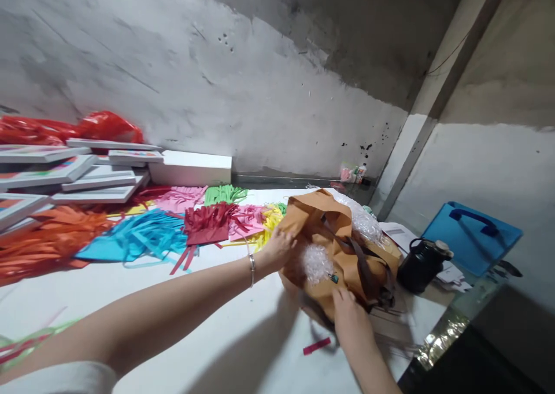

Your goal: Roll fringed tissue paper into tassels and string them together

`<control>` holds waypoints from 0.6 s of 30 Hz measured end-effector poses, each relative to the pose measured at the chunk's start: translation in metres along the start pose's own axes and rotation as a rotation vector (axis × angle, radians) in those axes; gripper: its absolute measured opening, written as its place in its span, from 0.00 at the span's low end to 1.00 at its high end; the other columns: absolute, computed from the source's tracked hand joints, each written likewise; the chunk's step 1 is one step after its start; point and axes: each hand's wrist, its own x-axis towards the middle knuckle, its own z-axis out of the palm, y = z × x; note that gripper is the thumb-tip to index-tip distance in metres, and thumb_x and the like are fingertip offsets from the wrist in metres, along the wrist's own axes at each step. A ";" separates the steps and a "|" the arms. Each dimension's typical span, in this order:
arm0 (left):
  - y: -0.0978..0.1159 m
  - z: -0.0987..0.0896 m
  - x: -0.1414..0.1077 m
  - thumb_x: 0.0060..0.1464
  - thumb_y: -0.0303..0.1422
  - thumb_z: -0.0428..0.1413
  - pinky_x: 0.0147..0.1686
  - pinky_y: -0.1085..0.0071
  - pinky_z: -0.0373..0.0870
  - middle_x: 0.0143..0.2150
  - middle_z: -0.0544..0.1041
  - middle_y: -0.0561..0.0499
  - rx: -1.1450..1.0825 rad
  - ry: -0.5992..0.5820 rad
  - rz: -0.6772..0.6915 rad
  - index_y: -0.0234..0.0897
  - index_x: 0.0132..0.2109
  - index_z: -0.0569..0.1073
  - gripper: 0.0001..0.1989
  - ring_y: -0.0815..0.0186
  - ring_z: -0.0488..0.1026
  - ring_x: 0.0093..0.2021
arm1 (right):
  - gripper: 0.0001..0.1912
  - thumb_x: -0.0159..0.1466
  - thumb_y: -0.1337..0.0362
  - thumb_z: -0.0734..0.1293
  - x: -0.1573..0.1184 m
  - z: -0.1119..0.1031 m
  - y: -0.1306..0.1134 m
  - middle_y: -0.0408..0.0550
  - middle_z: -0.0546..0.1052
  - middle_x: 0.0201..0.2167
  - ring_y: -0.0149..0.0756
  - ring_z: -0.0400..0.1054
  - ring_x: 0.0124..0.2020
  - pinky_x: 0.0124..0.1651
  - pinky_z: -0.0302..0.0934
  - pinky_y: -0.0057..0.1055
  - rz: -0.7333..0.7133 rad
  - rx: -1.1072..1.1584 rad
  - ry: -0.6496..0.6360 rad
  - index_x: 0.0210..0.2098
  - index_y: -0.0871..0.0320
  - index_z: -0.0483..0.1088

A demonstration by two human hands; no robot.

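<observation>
A tan cloth bag (366, 267) with dark straps sits on the white tabletop, its mouth spread toward me. Clear, crinkled plastic filling (316, 264) shows inside the opening. My left hand (280, 248), with a bracelet at the wrist, is closed on the bag's left edge. On the near edge of the same bag, my right hand (349, 313) has its fingers curled over the cloth. A small dark zipper pull or tag (333, 278) lies between the hands. Below the bag is a short dark pink paper strip (317, 346).
Fringed paper bundles, orange (52, 238), blue (143, 235) and dark red (210, 223), lie along the left. Behind them stand stacked flat boxes (104, 180) and a white box (191, 167). At right are a black jug (420, 267) and a blue plastic case (472, 238).
</observation>
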 end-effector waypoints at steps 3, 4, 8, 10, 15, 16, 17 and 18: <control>-0.017 0.006 -0.025 0.62 0.40 0.58 0.54 0.49 0.68 0.52 0.76 0.44 0.089 -0.031 -0.120 0.34 0.52 0.74 0.16 0.55 0.73 0.51 | 0.18 0.63 0.77 0.59 -0.019 0.004 0.020 0.55 0.80 0.36 0.40 0.76 0.30 0.30 0.67 0.29 0.092 -0.008 -0.020 0.45 0.58 0.76; -0.018 0.008 -0.032 0.63 0.42 0.58 0.52 0.52 0.70 0.51 0.76 0.45 0.104 -0.038 -0.138 0.34 0.51 0.74 0.16 0.57 0.74 0.50 | 0.17 0.64 0.74 0.60 -0.023 0.005 0.025 0.55 0.81 0.37 0.41 0.77 0.33 0.32 0.68 0.29 0.109 0.001 -0.024 0.47 0.57 0.75; -0.006 0.013 -0.044 0.62 0.42 0.57 0.54 0.49 0.67 0.50 0.76 0.44 0.116 0.021 -0.107 0.34 0.49 0.75 0.16 0.54 0.73 0.50 | 0.16 0.70 0.63 0.59 -0.022 0.005 0.035 0.56 0.80 0.45 0.43 0.78 0.39 0.37 0.71 0.32 0.110 0.071 -0.057 0.51 0.56 0.74; 0.006 0.013 -0.047 0.62 0.43 0.57 0.59 0.43 0.59 0.48 0.77 0.42 0.097 0.070 -0.039 0.35 0.46 0.76 0.15 0.49 0.71 0.54 | 0.18 0.72 0.59 0.56 -0.016 -0.001 0.033 0.56 0.79 0.48 0.44 0.77 0.44 0.43 0.71 0.36 0.066 0.125 -0.084 0.50 0.58 0.74; 0.033 0.016 -0.059 0.62 0.45 0.56 0.66 0.44 0.43 0.49 0.78 0.45 0.019 0.105 0.235 0.40 0.44 0.77 0.15 0.50 0.65 0.60 | 0.22 0.69 0.55 0.65 -0.014 -0.029 -0.003 0.48 0.79 0.47 0.39 0.73 0.47 0.51 0.67 0.33 -0.108 0.274 -0.207 0.59 0.54 0.67; 0.036 0.018 -0.061 0.60 0.47 0.58 0.66 0.46 0.44 0.49 0.78 0.46 0.001 0.091 0.300 0.42 0.46 0.77 0.15 0.52 0.67 0.58 | 0.24 0.66 0.57 0.69 -0.017 -0.033 -0.011 0.45 0.79 0.46 0.38 0.73 0.45 0.50 0.67 0.32 -0.154 0.293 -0.238 0.60 0.52 0.66; 0.038 0.020 -0.064 0.57 0.47 0.60 0.65 0.50 0.47 0.48 0.78 0.47 -0.017 0.075 0.359 0.43 0.47 0.77 0.16 0.54 0.69 0.55 | 0.25 0.63 0.60 0.73 -0.021 -0.036 -0.019 0.42 0.79 0.43 0.37 0.73 0.43 0.49 0.66 0.31 -0.203 0.306 -0.264 0.58 0.49 0.67; 0.039 0.023 -0.066 0.55 0.46 0.62 0.64 0.53 0.51 0.47 0.79 0.49 -0.032 0.061 0.405 0.44 0.47 0.77 0.16 0.56 0.71 0.52 | 0.23 0.60 0.64 0.74 -0.025 -0.037 -0.026 0.38 0.79 0.40 0.35 0.72 0.41 0.47 0.65 0.30 -0.249 0.313 -0.284 0.53 0.47 0.70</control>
